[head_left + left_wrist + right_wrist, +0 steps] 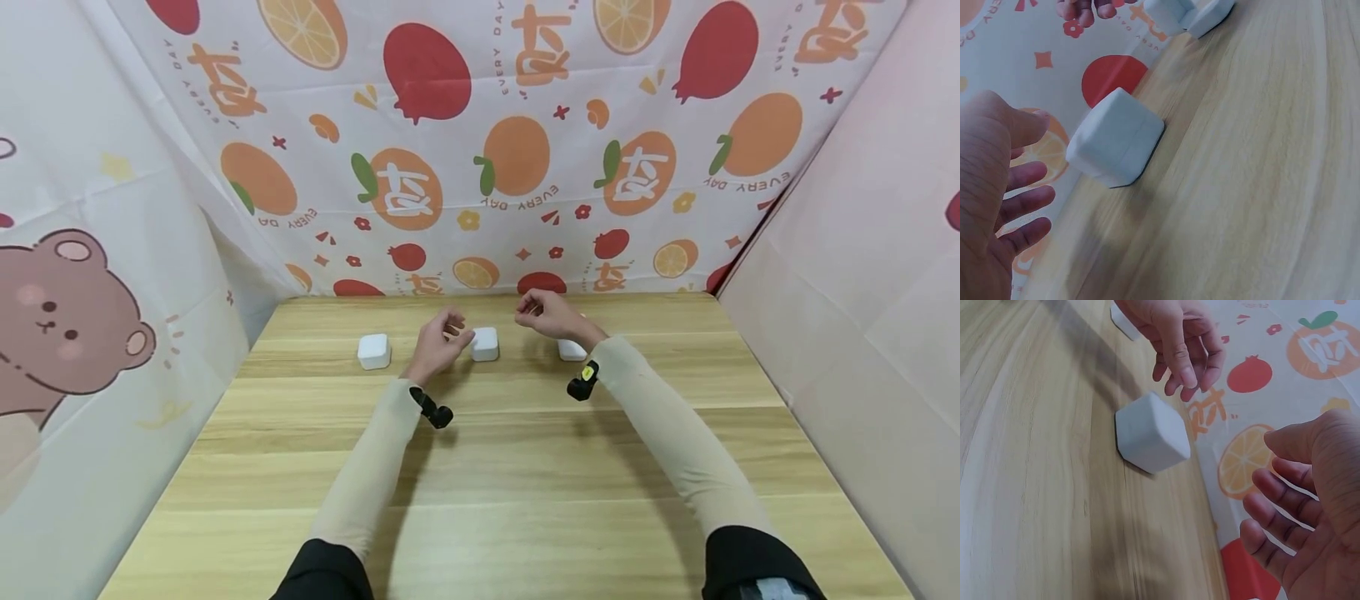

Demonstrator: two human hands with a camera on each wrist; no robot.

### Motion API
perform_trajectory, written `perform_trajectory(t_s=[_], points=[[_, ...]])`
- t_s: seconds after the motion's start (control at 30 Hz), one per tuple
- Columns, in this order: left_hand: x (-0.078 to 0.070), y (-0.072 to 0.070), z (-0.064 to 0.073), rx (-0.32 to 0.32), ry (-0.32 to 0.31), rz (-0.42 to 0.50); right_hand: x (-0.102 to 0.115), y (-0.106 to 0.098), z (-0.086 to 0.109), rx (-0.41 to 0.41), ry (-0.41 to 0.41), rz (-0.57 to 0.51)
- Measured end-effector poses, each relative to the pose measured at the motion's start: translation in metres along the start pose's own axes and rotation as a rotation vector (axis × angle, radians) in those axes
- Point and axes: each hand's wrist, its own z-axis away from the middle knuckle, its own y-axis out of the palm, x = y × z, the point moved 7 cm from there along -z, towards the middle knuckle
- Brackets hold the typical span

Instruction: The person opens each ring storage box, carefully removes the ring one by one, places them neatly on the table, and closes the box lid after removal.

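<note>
Table [525, 500], far side: a white left block [373, 352]; the left hand [437, 343], fingers loosely parted, holding nothing, just beside the middle block [484, 344]; the right hand [551, 315], relaxed and empty too, near a half-hidden right block [572, 351].

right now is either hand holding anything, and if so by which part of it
Nothing is held: the left hand is empty beside a white block, and the right hand is empty above the table.
</note>
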Motion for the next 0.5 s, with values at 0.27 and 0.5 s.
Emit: perform_trajectory(t_s=[0.27,0.5], points=[[0.003,0.001,0.007,0.067,-0.019,0.008,-0.004,0.011,-0.005,-0.002,0.028,-0.012],[0.010,0.006,0.014,0.125,-0.020,0.003,-0.006,0.026,-0.008,0.008,0.028,-0.037]])
